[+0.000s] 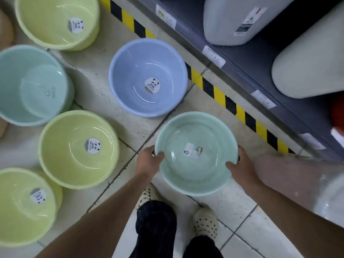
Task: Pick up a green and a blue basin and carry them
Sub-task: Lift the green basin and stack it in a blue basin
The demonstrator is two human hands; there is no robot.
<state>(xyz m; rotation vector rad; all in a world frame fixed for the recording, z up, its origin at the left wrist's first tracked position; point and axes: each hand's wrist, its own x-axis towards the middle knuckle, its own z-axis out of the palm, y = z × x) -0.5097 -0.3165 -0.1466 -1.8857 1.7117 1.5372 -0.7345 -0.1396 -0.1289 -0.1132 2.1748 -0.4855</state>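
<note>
While L hand [149, 162] & R hand [241, 169] grip rim, round glossy green basin [195, 173], blue basin [149, 66] nr

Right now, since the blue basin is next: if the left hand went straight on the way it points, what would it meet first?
The left hand meets the green basin it grips; the blue basin likely lies left of that line.

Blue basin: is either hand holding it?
No, the blue basin sits alone on the floor while the left hand and right hand both grip the rim of the green basin.
</note>
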